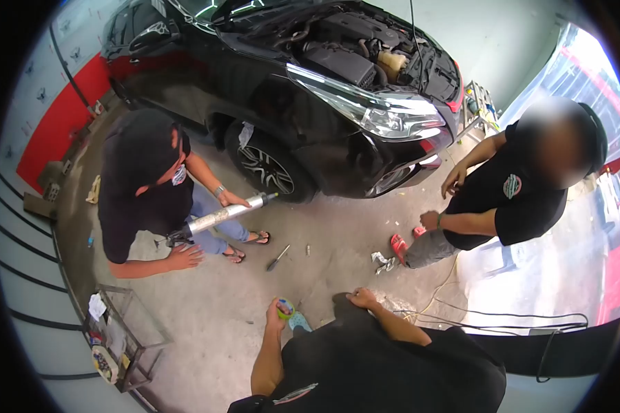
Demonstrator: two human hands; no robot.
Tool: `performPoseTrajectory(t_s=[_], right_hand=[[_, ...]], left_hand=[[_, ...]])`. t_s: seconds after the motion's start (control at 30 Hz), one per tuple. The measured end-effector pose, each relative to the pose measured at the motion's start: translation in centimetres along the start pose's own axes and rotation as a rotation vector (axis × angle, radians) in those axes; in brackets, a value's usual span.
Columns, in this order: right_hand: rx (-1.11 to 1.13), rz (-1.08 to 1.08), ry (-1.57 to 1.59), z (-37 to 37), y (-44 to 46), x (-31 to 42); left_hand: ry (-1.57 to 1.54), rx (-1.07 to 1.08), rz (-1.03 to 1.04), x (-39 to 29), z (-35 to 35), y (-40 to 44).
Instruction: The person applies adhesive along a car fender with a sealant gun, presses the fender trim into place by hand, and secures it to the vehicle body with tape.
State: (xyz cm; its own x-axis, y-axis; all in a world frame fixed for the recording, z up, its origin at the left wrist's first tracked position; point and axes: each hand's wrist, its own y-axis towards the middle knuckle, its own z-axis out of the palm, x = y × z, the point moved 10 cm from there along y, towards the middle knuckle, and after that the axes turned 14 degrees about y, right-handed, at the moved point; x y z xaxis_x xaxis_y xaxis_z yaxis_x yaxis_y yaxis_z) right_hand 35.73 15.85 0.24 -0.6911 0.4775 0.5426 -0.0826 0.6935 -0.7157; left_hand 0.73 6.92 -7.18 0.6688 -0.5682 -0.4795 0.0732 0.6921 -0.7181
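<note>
My left hand [274, 315] is closed around a small round tub with a yellow-green rim [288, 304]; what lies inside it is too small to name. My right hand [362, 298] is curled at the edge of dark cloth [348, 313] in front of my body, and whatever its fingers hold is hidden. On the left, a crouching person [145, 179] grips a long silver caulking gun [224, 215] with a greenish tip, directed at the car's front wheel [265, 168]. To the right, another person [510, 186] bends forward with both hands near the waist.
A black car [275, 89] with its hood raised fills the back. A screwdriver [278, 258] and crumpled wrapping [383, 262] lie on the concrete floor. At lower left stands a metal rack [127, 337]. Dark cables [510, 318] run along the lower right.
</note>
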Motion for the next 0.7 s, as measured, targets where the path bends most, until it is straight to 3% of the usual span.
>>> performPoseTrajectory(t_s=[0.07, 0.1, 0.17, 0.23, 0.27, 0.33, 0.37, 0.43, 0.47, 0.53, 0.63, 0.7], right_hand=[[-0.272, -0.111, 0.053, -5.4, 0.5, 2.7], [-0.179, 0.006, 0.032, -1.4, -4.0, -1.7], [-0.211, -0.035, 0.049, -3.2, 0.6, -1.2], [-0.033, -0.128, 0.116, -1.6, 2.5, 0.1], [-0.067, -0.204, 0.114, -4.1, 4.0, 2.5], [-0.132, -0.372, 0.186, -10.0, 5.2, 11.1], [-0.247, -0.455, 0.172, -15.1, 7.0, 16.2], [-0.626, -0.921, 0.195, -27.8, 3.7, 31.7], [-0.587, -1.012, 0.324, -33.3, 2.9, 39.8], [-0.927, -1.21, 0.175, -41.6, 3.6, 48.6], [-1.102, -1.332, -0.074, -47.0, 7.8, 57.1], [-1.154, -1.048, -0.17, -47.5, 12.6, 57.9]], left_hand=[[-0.16, 0.086, 0.037, -2.4, 7.3, 4.8], [-0.219, -0.01, -0.116, 3.3, 5.4, 0.6], [-0.238, 0.031, -0.169, -1.4, 12.5, 8.2], [-0.061, 0.101, -0.082, -7.0, 18.0, 10.8], [0.002, 0.14, -0.04, -8.9, 21.6, 12.7], [-0.053, 0.119, 0.026, -12.0, 23.7, 19.3], [-0.065, 0.104, 0.062, -14.4, 24.6, 22.8], [-0.089, 0.023, 0.131, -18.8, 26.3, 28.0], [-0.062, 0.045, 0.194, -21.7, 26.6, 32.1], [-0.047, -0.002, 0.273, -26.4, 26.5, 37.9], [-0.143, -0.146, 0.345, -32.4, 27.5, 44.6], [-0.23, -0.08, 0.369, -34.8, 30.3, 44.3]])
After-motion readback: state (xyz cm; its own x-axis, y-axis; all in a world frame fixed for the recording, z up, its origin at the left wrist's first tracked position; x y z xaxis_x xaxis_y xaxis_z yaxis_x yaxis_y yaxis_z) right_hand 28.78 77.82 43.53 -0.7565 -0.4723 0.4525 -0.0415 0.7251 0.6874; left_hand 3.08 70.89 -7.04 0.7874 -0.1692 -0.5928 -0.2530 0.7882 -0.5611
